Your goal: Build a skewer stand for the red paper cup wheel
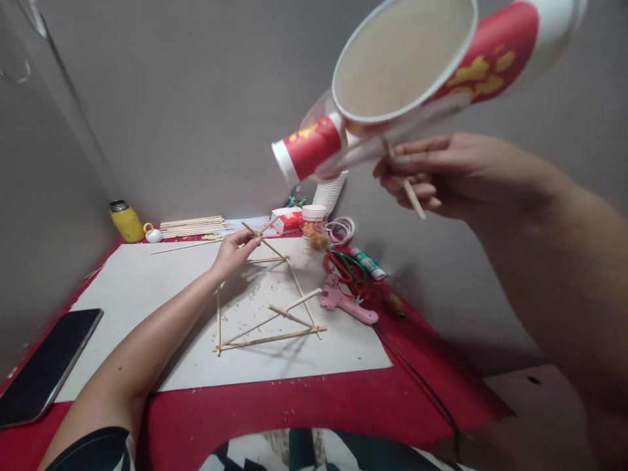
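Observation:
My right hand (426, 173), raised at the upper right, pinches a thin wooden stick (413, 198). Above that stick are red-and-white paper cups (314, 147) joined in a wheel-like assembly, one large cup mouth facing me. How the stick meets the cups is partly hidden by my fingers. My left hand (237, 250) reaches to the far side of a wooden stick frame (272, 338), its fingers closed at the crossed sticks there. The frame stands on a white board (343, 373), with another pair of sticks crossing at its near side.
A pink glue gun (348, 306) with a black cord lies right of the frame, near scissors (338, 267) and a glue stick tube (367, 263). Along the back are a yellow bottle (126, 221), loose sticks (191, 226) and stacked paper cups (330, 191). A phone (46, 366) rests at left.

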A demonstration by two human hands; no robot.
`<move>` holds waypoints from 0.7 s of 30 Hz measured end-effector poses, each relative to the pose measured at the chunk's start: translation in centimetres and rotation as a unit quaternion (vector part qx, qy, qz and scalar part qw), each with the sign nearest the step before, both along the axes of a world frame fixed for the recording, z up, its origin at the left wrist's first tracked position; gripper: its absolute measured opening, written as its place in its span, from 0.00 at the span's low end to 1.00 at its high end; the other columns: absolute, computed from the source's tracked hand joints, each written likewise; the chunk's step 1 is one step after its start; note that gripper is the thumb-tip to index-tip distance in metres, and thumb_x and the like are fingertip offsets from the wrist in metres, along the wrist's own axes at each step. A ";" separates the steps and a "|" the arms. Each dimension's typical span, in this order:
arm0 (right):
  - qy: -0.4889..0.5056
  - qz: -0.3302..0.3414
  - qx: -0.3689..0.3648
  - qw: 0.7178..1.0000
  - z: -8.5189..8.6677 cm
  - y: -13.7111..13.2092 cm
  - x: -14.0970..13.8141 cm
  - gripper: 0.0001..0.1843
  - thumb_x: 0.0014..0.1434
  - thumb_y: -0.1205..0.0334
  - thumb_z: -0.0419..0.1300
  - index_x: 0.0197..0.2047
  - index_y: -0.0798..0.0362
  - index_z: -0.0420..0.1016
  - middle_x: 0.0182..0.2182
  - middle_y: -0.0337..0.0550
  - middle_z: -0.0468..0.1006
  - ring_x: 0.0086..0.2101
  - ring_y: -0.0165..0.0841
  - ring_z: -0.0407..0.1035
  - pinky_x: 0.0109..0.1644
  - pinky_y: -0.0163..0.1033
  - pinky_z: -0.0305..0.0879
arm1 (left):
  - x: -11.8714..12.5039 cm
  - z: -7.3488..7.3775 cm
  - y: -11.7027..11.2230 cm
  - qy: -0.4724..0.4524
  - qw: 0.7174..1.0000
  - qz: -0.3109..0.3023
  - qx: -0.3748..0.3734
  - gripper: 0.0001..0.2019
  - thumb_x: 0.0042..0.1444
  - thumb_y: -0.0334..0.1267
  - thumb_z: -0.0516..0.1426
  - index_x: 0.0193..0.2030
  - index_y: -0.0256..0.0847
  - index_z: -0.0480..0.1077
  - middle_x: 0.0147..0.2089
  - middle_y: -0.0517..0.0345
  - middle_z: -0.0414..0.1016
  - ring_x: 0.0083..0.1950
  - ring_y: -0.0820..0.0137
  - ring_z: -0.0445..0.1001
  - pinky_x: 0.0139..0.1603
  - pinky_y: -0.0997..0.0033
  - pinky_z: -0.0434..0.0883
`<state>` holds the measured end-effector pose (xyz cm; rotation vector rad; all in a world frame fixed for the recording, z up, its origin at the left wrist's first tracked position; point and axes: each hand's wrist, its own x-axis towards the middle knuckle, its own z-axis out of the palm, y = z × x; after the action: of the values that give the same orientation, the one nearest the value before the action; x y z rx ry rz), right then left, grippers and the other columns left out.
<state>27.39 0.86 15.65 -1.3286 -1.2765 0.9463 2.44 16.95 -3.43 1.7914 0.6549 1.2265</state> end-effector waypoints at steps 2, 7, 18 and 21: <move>0.018 0.038 -0.038 0.998 -0.8 -1.8 -0.3 0.11 0.50 0.59 0.70 0.27 0.57 0.75 0.16 0.32 0.62 0.14 0.16 0.51 0.16 0.26 0.39 | 0.0 0.0 0.1 -0.004 1.000 -0.001 0.001 0.11 0.50 0.45 0.64 0.33 0.39 0.78 0.28 0.59 0.76 0.31 0.71 0.71 0.37 0.70 0.68; 0.064 0.094 -0.097 0.989 -2.9 -3.5 -1.8 0.17 0.37 0.54 0.77 0.22 0.54 0.76 0.16 0.35 0.65 0.14 0.18 0.49 0.13 0.27 0.44 | -0.1 0.1 -0.1 -0.007 1.000 -0.003 0.003 0.12 0.49 0.47 0.64 0.31 0.38 0.77 0.26 0.59 0.75 0.29 0.71 0.69 0.36 0.71 0.67; 0.069 0.155 -0.103 0.980 -3.2 -3.2 -4.5 0.13 0.50 0.54 0.70 0.24 0.55 0.77 0.17 0.38 0.67 0.13 0.20 0.49 0.13 0.28 0.49 | -0.2 0.0 -0.1 -0.018 1.000 0.000 0.012 0.12 0.46 0.46 0.66 0.29 0.38 0.77 0.28 0.57 0.78 0.33 0.68 0.73 0.37 0.68 0.70; 0.057 0.144 -0.130 0.979 -3.2 -4.2 -4.5 0.17 0.49 0.51 0.70 0.20 0.53 0.75 0.14 0.37 0.63 0.12 0.20 0.46 0.11 0.28 0.44 | -0.1 0.1 -0.3 -0.028 1.000 0.001 0.008 0.12 0.44 0.44 0.67 0.33 0.39 0.78 0.31 0.56 0.80 0.39 0.63 0.75 0.42 0.65 0.72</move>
<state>22.85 -3.30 12.49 -1.2834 -1.3116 1.4119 2.36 16.66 -3.30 1.7642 0.6163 1.2817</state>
